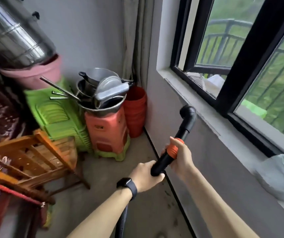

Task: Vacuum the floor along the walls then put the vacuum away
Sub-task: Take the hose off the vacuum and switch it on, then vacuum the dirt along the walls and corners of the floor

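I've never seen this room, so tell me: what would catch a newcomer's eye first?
At centre, the left hand and right hand grip a black vacuum tube with an orange collar, beside the grey wall under the black-framed window. In the corner, metal pots pile on a salmon plastic stool.

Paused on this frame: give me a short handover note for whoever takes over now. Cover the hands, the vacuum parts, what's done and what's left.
Left hand grips the lower end of the black vacuum tube. Right hand grips its orange collar.
The tube's elbow end is raised off the floor, near the wall under the window. The hose hangs below the left forearm. The vacuum body is out of view.
Done: cannot tell.
Left: dark specks by the wall suggest this edge needs vacuuming. Then put the vacuum away.
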